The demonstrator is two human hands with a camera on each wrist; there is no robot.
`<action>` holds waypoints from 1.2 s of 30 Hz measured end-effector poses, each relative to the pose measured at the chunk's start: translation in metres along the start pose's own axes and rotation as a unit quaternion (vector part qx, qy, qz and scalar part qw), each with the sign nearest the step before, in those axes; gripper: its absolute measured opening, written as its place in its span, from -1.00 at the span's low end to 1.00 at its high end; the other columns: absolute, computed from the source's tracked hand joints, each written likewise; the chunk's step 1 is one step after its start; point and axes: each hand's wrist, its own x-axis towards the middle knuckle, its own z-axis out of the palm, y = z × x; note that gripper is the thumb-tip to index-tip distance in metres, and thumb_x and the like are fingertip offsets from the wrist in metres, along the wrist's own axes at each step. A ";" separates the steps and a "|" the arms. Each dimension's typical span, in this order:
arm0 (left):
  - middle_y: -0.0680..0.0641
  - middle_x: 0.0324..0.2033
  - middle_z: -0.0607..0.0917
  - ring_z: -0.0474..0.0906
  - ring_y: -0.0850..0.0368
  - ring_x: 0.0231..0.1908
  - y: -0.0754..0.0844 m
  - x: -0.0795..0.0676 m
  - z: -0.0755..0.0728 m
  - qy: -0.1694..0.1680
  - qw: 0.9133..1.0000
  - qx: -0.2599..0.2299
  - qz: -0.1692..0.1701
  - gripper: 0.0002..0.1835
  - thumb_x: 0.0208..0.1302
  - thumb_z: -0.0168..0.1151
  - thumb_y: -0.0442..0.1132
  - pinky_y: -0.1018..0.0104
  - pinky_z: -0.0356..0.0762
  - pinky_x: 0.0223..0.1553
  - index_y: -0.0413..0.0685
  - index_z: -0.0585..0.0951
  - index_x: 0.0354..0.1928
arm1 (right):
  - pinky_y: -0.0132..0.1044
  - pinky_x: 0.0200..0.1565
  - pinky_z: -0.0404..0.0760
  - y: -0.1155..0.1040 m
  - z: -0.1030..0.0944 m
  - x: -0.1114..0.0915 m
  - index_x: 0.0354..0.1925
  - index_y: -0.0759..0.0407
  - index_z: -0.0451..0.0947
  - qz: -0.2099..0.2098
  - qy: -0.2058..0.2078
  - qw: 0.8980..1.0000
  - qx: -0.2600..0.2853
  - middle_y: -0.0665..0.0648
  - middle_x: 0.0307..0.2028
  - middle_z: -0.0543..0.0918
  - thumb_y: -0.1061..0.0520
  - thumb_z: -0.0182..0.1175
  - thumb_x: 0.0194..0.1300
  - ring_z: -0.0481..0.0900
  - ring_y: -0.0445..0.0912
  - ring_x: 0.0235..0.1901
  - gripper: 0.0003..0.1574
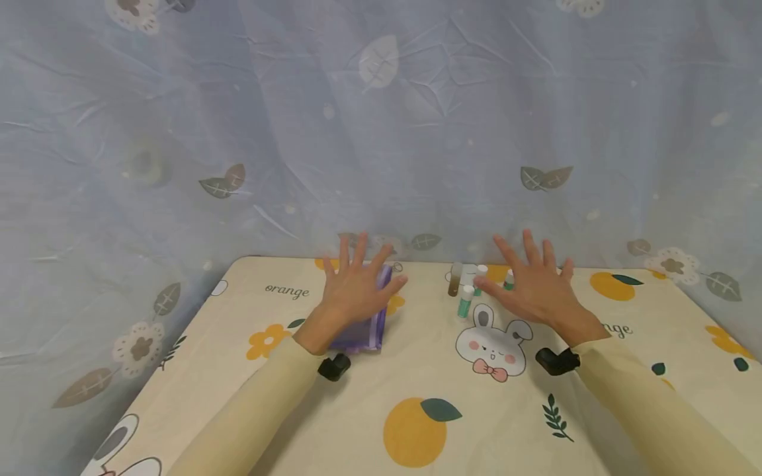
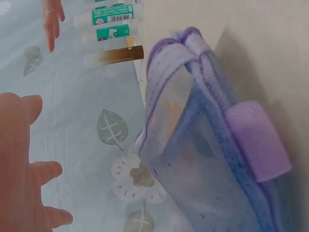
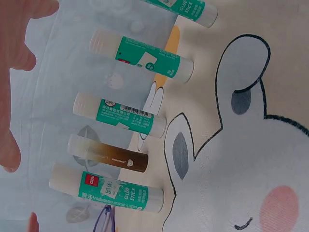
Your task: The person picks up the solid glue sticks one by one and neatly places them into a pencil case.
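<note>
Our left hand (image 1: 354, 294) is released, its fingers spread wide, and it hangs over the purple mesh bag (image 1: 360, 337), which rests on the desk (image 1: 333, 423) just left of the middle of the head view. Our right hand (image 1: 538, 291), to the right of the middle, is also released, with the fingers spread. Near it we see four glue sticks (image 3: 130, 116) with green labels, standing upright; the highest one is cut by the upper edge of the right wrist view. Between the two lowest of that view stands one brown tube (image 3: 125, 158). Blue-grey cloth (image 1: 381, 132) fills the upper half of the head view.
</note>
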 end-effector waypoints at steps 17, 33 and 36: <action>-0.32 0.70 -0.01 -0.04 -0.58 0.62 -0.009 -0.028 0.017 -0.021 0.991 -0.103 -0.078 -0.22 0.56 0.01 0.30 -0.63 0.10 0.44 0.16 0.23 0.66 | 0.78 0.34 -0.27 0.009 -0.005 -0.005 0.75 -0.21 -0.33 0.008 0.012 0.998 0.062 0.46 0.69 -0.37 -0.68 -0.07 0.41 -0.26 0.66 0.58 0.27; -0.47 0.34 0.40 0.45 -0.54 0.13 0.005 -0.040 0.038 -0.013 0.994 -0.042 -0.101 -0.20 0.40 0.23 0.17 -0.43 0.47 0.09 -0.07 0.33 0.54 | 0.76 0.33 -0.03 0.009 -0.004 -0.011 0.75 -0.06 -0.26 0.023 0.050 0.990 0.126 0.50 0.68 -0.23 -0.56 0.03 0.46 -0.07 0.64 0.57 0.26; -0.45 0.27 0.44 0.49 -0.50 0.06 0.004 -0.040 0.036 -0.013 0.994 -0.034 -0.108 -0.27 0.41 0.21 0.11 -0.37 0.50 0.05 -0.07 0.37 0.51 | 0.75 0.34 -0.02 0.010 -0.004 -0.013 0.75 -0.06 -0.26 0.032 0.056 0.986 0.153 0.47 0.69 -0.24 -0.52 0.06 0.48 -0.10 0.62 0.59 0.25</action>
